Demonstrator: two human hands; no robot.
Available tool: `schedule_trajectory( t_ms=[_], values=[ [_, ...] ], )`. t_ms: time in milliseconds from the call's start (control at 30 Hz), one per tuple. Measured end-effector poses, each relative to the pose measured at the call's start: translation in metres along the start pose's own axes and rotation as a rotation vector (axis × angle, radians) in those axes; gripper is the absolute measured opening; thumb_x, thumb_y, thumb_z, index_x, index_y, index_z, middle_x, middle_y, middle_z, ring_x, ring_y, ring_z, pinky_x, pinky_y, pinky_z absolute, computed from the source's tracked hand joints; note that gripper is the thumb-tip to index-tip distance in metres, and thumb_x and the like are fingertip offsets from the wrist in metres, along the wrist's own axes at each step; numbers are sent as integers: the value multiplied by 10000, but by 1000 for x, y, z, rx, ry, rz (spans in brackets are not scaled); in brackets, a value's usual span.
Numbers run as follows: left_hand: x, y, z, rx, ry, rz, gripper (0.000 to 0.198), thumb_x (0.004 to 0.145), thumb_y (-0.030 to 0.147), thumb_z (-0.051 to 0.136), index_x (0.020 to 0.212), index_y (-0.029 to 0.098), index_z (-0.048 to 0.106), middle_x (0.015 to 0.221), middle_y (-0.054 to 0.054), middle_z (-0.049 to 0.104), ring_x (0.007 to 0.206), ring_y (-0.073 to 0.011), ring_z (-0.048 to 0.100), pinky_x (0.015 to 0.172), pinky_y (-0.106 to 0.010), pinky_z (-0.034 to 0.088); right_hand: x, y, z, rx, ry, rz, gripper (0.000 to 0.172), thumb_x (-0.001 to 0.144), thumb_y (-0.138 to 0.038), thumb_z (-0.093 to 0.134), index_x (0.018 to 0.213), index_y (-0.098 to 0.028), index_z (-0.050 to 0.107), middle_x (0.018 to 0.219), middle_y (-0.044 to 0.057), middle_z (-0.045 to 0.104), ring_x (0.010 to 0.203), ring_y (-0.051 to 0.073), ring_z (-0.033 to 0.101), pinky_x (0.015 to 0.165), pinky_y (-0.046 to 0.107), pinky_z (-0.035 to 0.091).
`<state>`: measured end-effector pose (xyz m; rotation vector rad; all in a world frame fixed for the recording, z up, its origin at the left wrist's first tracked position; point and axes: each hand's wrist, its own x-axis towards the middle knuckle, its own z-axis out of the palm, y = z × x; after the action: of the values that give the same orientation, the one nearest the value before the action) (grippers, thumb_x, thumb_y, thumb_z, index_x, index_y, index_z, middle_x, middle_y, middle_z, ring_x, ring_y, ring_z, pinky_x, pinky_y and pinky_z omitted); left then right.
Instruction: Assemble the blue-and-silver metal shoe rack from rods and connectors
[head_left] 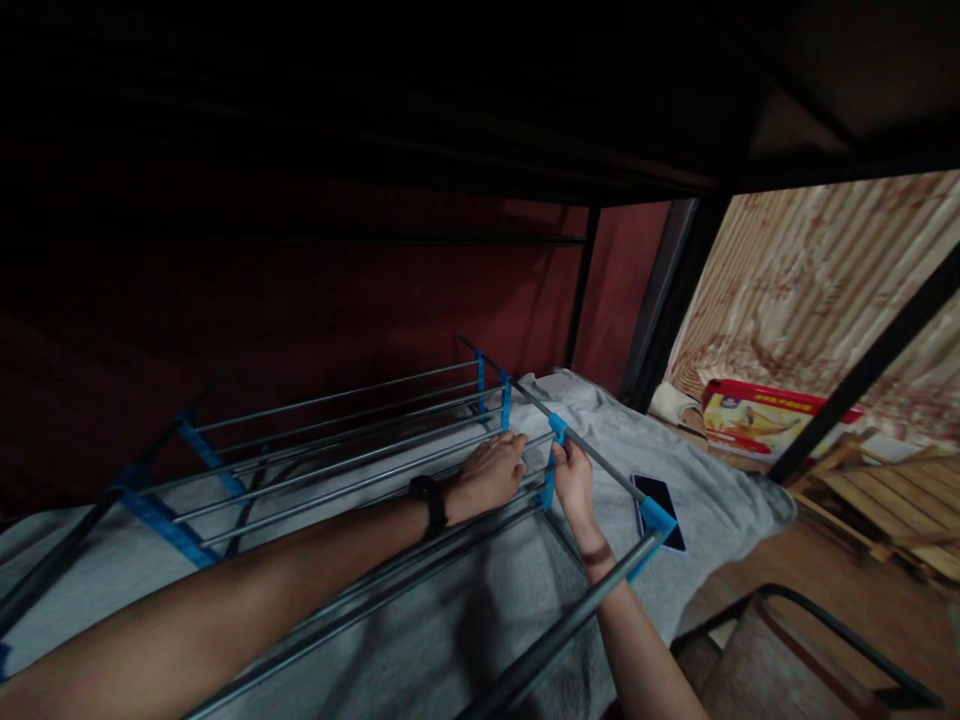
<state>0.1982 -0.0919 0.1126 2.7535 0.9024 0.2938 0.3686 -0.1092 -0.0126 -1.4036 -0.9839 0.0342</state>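
Note:
A rack of grey metal rods (330,446) joined by blue plastic brackets stands on the bed. My left hand (491,474), with a dark watch on its wrist, is closed over a rod near the rack's right end; its palm side is hidden. Just to the right, my right hand (573,478) grips a blue plastic bracket (550,484), thumb and fingers around its upper part. The bracket hangs from a side bar (607,467), and rod ends meet it. Nearer me, a blue corner joint (658,517) links the side bar with a thick front tube (559,635).
A phone (660,510) lies on the grey blanket (720,495) beside the rack. Dark bunk-bed posts (679,290) and an upper bunk frame surround the space. Beyond are a red and yellow box (765,418), a wooden slatted piece (892,500) and a chair (780,660).

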Motion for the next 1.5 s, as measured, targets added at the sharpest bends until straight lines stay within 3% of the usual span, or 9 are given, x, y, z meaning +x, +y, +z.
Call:
schedule_trajectory(
  t_ms=[167,333,833,1033,1267,1500],
  values=[
    [36,7,17,-60,14,-26,303,884,164,442,1146,150,591,1161,-120,654,1099,-242,612,957,-335,473,0,-4,-5,-16,-31,8,336,901,-398,477,1083,-176,652,1105,126,659,1071,300,587,1009,464,417],
    [53,10,26,-98,17,-37,254,921,222,427,1063,182,635,1051,-90,692,1002,-218,642,853,-292,492,2,-2,-9,10,-85,-7,304,908,-385,479,1057,-193,661,1085,108,672,1082,291,596,1013,453,432],
    [62,-2,37,-181,33,-13,245,933,252,416,951,186,651,946,-69,699,890,-197,645,754,-272,468,2,1,-13,23,-148,-22,370,933,-413,478,1174,-187,643,1166,106,662,1091,277,609,1017,429,445],
    [61,-1,39,-188,21,-17,224,925,208,432,942,174,652,951,-75,700,930,-195,642,797,-269,463,0,1,-13,11,-144,-25,338,928,-406,490,1124,-194,666,1087,88,684,1068,275,610,1007,428,452],
    [61,0,32,-198,6,-22,186,912,181,456,887,160,639,905,-72,693,860,-180,633,747,-254,455,-2,1,-11,-16,-160,-12,357,937,-419,467,1136,-183,647,1132,105,668,1049,272,615,991,421,456],
    [66,-7,39,-247,-1,-13,187,890,180,463,849,153,643,859,-76,689,819,-192,634,724,-268,457,-5,1,-11,-33,-147,-22,369,948,-423,463,1153,-177,645,1129,110,669,1046,268,617,991,413,454]
  ],
)
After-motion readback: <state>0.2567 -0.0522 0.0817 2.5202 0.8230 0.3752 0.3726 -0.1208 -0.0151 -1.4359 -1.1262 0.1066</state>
